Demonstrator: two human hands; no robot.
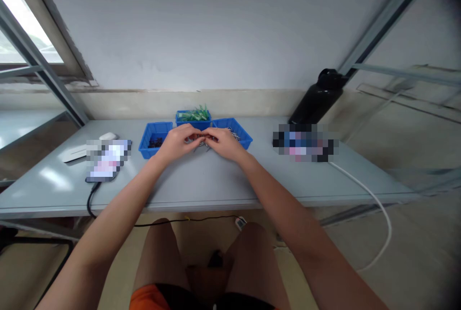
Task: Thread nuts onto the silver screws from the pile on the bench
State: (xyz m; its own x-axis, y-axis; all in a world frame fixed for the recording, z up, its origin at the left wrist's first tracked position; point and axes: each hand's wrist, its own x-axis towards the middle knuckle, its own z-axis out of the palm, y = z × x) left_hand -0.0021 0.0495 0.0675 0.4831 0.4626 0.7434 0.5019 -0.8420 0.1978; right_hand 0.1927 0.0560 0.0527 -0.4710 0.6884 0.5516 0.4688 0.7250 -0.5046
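Observation:
My left hand (182, 142) and my right hand (224, 142) meet over the middle of the grey table, fingertips closed together. What they pinch is too small and too covered to name. Some small metal pieces (202, 144) show just below the fingertips. On the left, a blue tray (144, 144) holds small dark pieces (154, 142). Behind my hands, another blue tray (194, 124) holds green pieces (196, 114). A third blue tray (247, 141), partly behind my right hand, holds silvery metal pieces (235, 134).
The grey table (205, 185) stands against the wall. At its left lie a phone (108, 161) with a black cable, a flat white object (76, 153) and a white mouse-like item (108, 136). At right are a black bottle (315, 101) and a blurred device (302, 144) with a white cable.

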